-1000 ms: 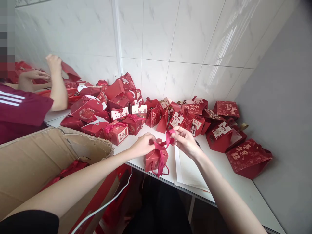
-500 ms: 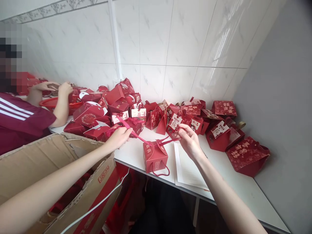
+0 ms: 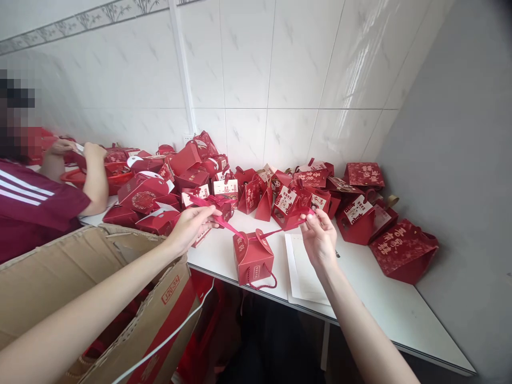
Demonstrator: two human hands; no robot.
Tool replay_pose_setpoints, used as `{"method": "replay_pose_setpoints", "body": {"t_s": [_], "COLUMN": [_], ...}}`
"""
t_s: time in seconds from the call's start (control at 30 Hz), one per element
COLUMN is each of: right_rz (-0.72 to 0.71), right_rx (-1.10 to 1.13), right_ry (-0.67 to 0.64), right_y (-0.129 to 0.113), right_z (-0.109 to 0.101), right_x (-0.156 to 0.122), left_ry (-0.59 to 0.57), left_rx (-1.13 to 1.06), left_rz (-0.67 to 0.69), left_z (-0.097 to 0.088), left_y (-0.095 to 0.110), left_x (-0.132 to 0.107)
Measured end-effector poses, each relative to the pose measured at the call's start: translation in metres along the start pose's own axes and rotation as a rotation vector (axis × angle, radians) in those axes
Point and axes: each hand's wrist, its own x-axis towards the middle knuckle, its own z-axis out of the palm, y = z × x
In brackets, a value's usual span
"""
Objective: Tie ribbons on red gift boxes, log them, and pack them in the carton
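Observation:
A small red gift box (image 3: 253, 259) with a cord handle stands near the front edge of the white table (image 3: 384, 309). A red ribbon (image 3: 226, 225) runs through its top and stretches out to both sides. My left hand (image 3: 192, 224) is closed on the left end of the ribbon, up and to the left of the box. My right hand (image 3: 320, 234) pinches the right end, to the right of the box. Both ends are pulled taut.
Several red gift boxes and bags (image 3: 280, 192) are heaped along the tiled wall. A large red bag (image 3: 402, 249) lies at the right. White paper sheets (image 3: 306, 272) lie beside the box. An open cardboard carton (image 3: 80, 288) stands at my left. Another person (image 3: 36, 197) handles boxes at far left.
My hands have moved apart from the top of the box, drawing the ribbon's ends out sideways. The person at the left has lowered their raised arm to the table.

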Motion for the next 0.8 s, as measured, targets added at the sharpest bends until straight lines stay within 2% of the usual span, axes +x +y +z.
{"method": "replay_pose_setpoints", "body": {"t_s": [0.13, 0.23, 0.3, 0.4, 0.53, 0.6, 0.67, 0.8], "right_rz": [0.038, 0.052, 0.026, -0.011, -0.040, -0.050, -0.056, -0.046], "right_rx": [-0.006, -0.027, -0.059, -0.213, -0.492, -0.527, -0.521, -0.423], "right_ry": [0.037, -0.022, -0.029, -0.017, -0.064, -0.071, -0.051, -0.010], "right_y": [-0.001, -0.003, -0.005, -0.008, -0.013, -0.014, -0.014, -0.011], "right_z": [-0.025, -0.038, -0.043, -0.046, -0.048, -0.047, -0.044, -0.029], "right_x": [-0.020, -0.029, -0.029, -0.024, -0.017, -0.017, -0.016, -0.009], "left_ry": [0.052, 0.097, 0.093, 0.044, 0.022, 0.050, 0.093, 0.201], "left_rx": [0.321, 0.411, 0.443, 0.498, 0.613, 0.575, 0.436, 0.193], "left_rz": [0.010, 0.067, 0.058, 0.038, 0.158, 0.215, 0.245, 0.220], "left_z": [-0.004, -0.008, -0.010, -0.011, -0.010, -0.009, -0.006, 0.000], "left_y": [-0.006, -0.014, -0.021, -0.031, -0.031, -0.024, -0.013, 0.009], "left_x": [-0.002, 0.002, 0.007, 0.014, 0.017, 0.018, 0.019, 0.021]}}
